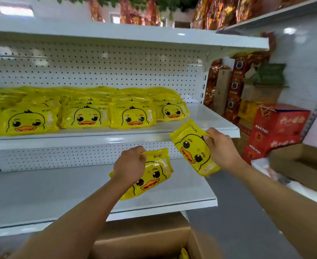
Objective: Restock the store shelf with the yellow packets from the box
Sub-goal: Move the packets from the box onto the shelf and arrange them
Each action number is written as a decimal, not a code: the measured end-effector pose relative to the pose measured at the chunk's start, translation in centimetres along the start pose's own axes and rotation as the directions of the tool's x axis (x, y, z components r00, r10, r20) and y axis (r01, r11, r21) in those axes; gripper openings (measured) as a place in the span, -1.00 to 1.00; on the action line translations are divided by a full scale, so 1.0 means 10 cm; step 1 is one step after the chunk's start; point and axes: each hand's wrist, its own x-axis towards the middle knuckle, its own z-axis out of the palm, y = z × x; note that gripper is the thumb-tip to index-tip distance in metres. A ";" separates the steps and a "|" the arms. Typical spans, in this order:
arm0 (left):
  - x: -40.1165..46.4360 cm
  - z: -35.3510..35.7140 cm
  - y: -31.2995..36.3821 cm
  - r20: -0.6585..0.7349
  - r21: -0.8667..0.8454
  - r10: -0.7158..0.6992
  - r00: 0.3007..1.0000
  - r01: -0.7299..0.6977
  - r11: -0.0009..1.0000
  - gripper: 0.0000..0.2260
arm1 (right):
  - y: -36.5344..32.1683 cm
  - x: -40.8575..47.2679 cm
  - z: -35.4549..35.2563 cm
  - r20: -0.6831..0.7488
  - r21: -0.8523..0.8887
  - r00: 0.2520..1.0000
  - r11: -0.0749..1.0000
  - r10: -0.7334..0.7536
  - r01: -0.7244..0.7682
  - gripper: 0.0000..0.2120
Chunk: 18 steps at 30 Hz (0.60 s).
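Below my arms, the cardboard box (146,238) shows one yellow packet (184,254) inside; my left hand (129,165) grips a duck packet (154,176), my right hand (221,148) another packet (193,148), before the stocked shelf (200,116).

On the middle shelf (200,126), rows of duck packets (83,116) stacked from the left end toward the right, with bare board at the right end. Before the lower shelf (42,193), one packet (154,176) in the left hand (129,165); to its right and higher, another packet (193,148) in the right hand (221,146). Below, at the bottom edge, an open cardboard box (144,238); far right, stacked cartons (277,128) on the floor.
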 end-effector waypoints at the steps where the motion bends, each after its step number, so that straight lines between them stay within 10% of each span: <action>1: 0.07 -0.03 0.06 -0.025 0.003 0.006 1.000 -0.006 1.000 -0.80 | 0.02 0.16 -0.03 0.002 -0.001 1.000 1.000 -0.029 0.029 -0.85; 18: 0.82 -0.41 0.39 -0.214 -0.027 -0.096 0.972 0.092 0.995 -0.75 | 0.07 2.40 0.62 0.369 -0.119 0.838 0.874 -0.401 0.470 -0.78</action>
